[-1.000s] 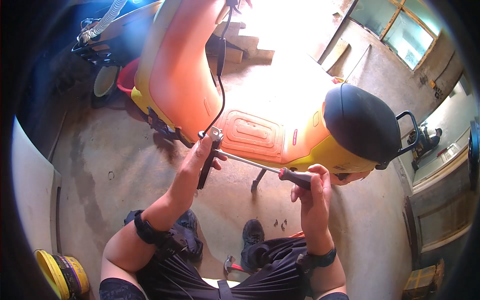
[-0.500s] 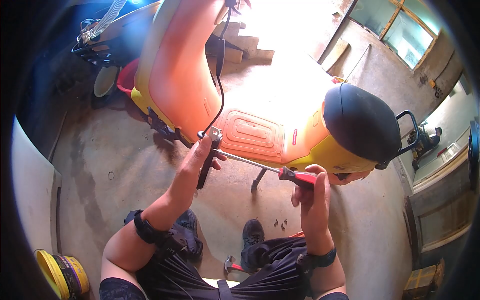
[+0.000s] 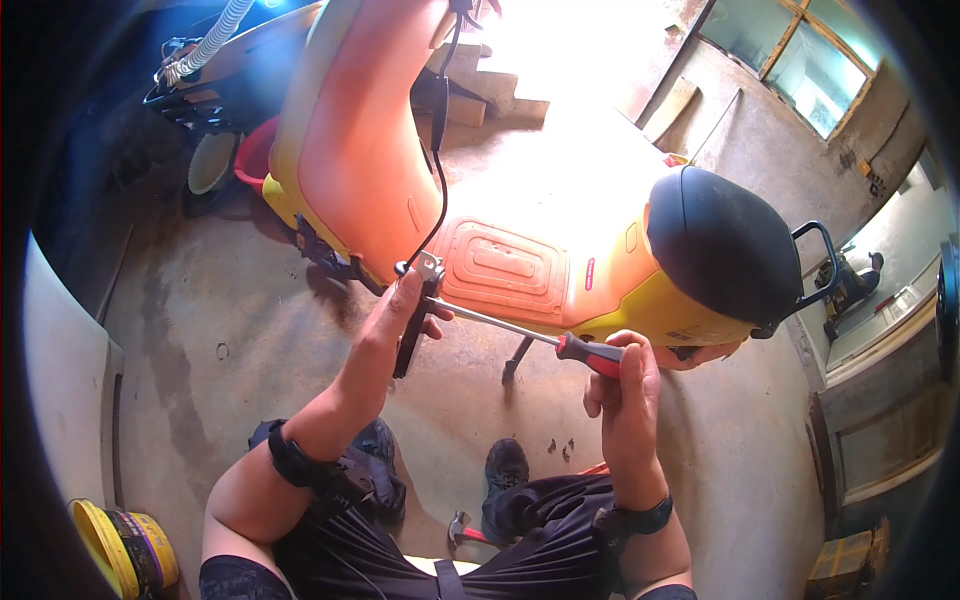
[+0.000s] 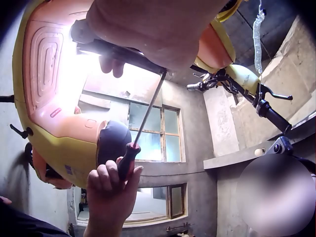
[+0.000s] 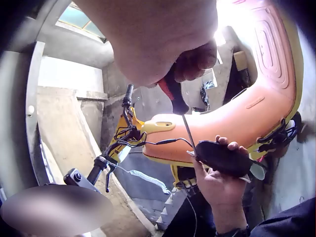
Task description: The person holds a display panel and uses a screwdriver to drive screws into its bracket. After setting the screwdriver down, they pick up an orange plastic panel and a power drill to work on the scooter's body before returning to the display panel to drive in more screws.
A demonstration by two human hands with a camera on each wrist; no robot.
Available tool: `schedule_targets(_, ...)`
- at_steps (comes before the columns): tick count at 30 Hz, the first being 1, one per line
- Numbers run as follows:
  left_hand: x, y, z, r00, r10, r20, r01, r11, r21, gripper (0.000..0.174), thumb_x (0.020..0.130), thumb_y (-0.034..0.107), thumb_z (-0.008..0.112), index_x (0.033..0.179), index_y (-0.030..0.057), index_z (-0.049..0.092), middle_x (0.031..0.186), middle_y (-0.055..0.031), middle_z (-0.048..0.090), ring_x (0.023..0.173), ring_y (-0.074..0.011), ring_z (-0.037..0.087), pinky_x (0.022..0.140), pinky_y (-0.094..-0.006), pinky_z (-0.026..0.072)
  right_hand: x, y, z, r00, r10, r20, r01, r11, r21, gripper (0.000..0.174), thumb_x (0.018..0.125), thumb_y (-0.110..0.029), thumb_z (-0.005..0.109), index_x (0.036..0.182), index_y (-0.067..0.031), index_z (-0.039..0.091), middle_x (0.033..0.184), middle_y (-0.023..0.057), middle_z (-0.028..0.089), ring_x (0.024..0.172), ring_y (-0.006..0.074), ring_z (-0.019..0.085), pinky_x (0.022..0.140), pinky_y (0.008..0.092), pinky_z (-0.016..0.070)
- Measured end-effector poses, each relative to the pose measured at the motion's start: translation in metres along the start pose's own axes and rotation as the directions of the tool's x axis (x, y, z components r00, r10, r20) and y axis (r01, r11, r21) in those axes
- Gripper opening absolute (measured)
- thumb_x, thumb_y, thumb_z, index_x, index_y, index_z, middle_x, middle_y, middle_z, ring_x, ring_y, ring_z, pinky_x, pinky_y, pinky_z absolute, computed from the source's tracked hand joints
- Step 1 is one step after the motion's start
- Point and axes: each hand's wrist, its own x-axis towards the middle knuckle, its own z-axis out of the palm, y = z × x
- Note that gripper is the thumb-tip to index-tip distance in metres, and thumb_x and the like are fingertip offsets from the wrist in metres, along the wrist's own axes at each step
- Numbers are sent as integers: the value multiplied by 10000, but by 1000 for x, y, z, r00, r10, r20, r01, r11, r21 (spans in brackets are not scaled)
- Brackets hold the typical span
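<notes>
In the head view my left hand (image 3: pixel 385 335) grips a dark oblong part (image 3: pixel 411 345) with a small metal tab (image 3: pixel 430 266) at its top end. A black cable (image 3: pixel 443 195) runs up from that end. The right wrist view shows the part as a smooth black housing (image 5: pixel 224 159) lying across the left palm. My right hand (image 3: pixel 630 400) holds a screwdriver by its red and black handle (image 3: pixel 592 353), fingertips and thumb round its rear end. The steel shaft (image 3: pixel 500 325) points left, its tip right at the side of the dark part.
A yellow and orange scooter (image 3: pixel 500 265) with a black seat (image 3: pixel 725 255) stands just ahead. On the floor by my shoe (image 3: pixel 506 463) lies a hammer (image 3: pixel 462 530). A yellow bucket (image 3: pixel 125 550) is at lower left, and a red basin (image 3: pixel 258 155) behind the scooter's front.
The screwdriver handle has turned about its axis, with its red and dark sides showing differently, and the right fingers have shifted on it. The left hand and the dark part stay put.
</notes>
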Motion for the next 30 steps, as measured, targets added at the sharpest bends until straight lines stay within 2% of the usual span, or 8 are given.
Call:
schedule_targets(4, -2, 5, 1, 1000, -4, 4, 4, 1000, 25, 630, 1003, 639, 415, 1252, 97, 617, 958, -38, 674, 893, -93, 571, 797, -239, 371, 2, 4, 1, 999, -51, -2, 51, 998, -36, 388, 1034, -410, 540, 1163, -62, 428, 789, 47, 560, 646, 109, 523, 622, 243, 452)
schedule_targets(6, -2, 4, 2, 1000, -3, 3, 3, 999, 40, 624, 1003, 639, 414, 1239, 100, 622, 952, -29, 675, 881, -85, 569, 776, -236, 370, 4, 9, 6, 981, -174, -82, 176, 984, 15, 392, 1033, -416, 540, 1157, -59, 434, 784, 33, 556, 595, 85, 490, 565, 223, 420)
schedule_targets(15, 0, 2, 1, 1000, 1, 1, -1, 1000, 4, 607, 1009, 628, 416, 1233, 103, 624, 961, -33, 679, 904, -87, 581, 788, -230, 378, 1, 3, -8, 999, 19, 33, -20, 999, 37, 347, 1047, -368, 515, 1165, -52, 430, 791, 39, 553, 656, 111, 515, 642, 251, 454)
schedule_targets(18, -1, 2, 1, 1000, 5, 7, -5, 1000, 15, 615, 1004, 635, 421, 1235, 102, 623, 963, -36, 680, 907, -88, 581, 793, -234, 379, 2, 3, 7, 987, -133, -93, 132, 991, -16, 352, 1049, -380, 515, 1153, -49, 452, 779, 33, 551, 633, 106, 506, 612, 247, 447)
schedule_targets(22, -1, 2, 1, 1000, -6, 4, 6, 1000, 5, 617, 1005, 633, 422, 1243, 99, 621, 960, -33, 681, 909, -89, 582, 797, -236, 381, 1, 3, 13, 979, -155, -134, 156, 988, -7, 348, 1045, -372, 524, 1155, -51, 452, 794, 35, 553, 644, 104, 507, 609, 247, 440)
schedule_targets(24, 0, 2, 1, 1000, 1, 2, -1, 1000, 3, 626, 1005, 635, 421, 1253, 96, 620, 954, -30, 679, 904, -91, 583, 793, -237, 379, 1, 2, 3, 998, -33, -49, 37, 997, 75, 346, 1033, -338, 545, 1186, -53, 423, 817, 41, 561, 681, 105, 525, 633, 250, 446)
schedule_targets(27, 0, 1, 0, 1000, 2, 3, -2, 1000, 10, 630, 1003, 637, 423, 1259, 97, 622, 950, -26, 678, 894, -89, 582, 786, -236, 377, 1, 3, -5, 1000, 16, -2, -16, 998, 63, 355, 1033, -342, 543, 1193, -50, 421, 821, 48, 568, 694, 107, 542, 650, 249, 456)
schedule_targets(30, 0, 1, 1, 1000, -2, -7, 2, 1000, 18, 627, 1003, 636, 426, 1258, 99, 626, 945, -21, 676, 885, -84, 581, 778, -233, 375, 0, 3, 7, 988, -112, -102, 113, 994, 1, 361, 1041, -375, 530, 1175, -51, 445, 772, 36, 552, 660, 106, 530, 647, 246, 454)
